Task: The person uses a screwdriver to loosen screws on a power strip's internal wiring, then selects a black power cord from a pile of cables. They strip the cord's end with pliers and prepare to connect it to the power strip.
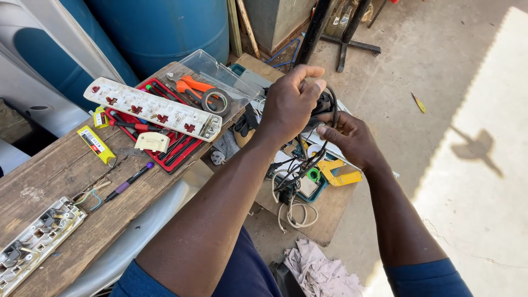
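Observation:
My left hand (pixel 292 102) and my right hand (pixel 347 136) meet in the upper middle, both closed around a bundle of black cable (pixel 324 104). The left hand grips it from above; the right hand pinches it from below. Loops of the cable hang down between the hands (pixel 300 170). Under them lies a low wooden board (pixel 324 214) with white wire (pixel 291 212), a yellow tool (pixel 338 170) and a green roll.
A wooden bench (pixel 66 165) at left carries a white multi-socket strip (pixel 151 108), a red tool tray (pixel 170 146) with screwdrivers, orange pliers (pixel 192 88), black tape, a yellow tester and an opened socket strip (pixel 33 242). Blue barrels stand behind. A rag (pixel 319 269) lies on the concrete floor.

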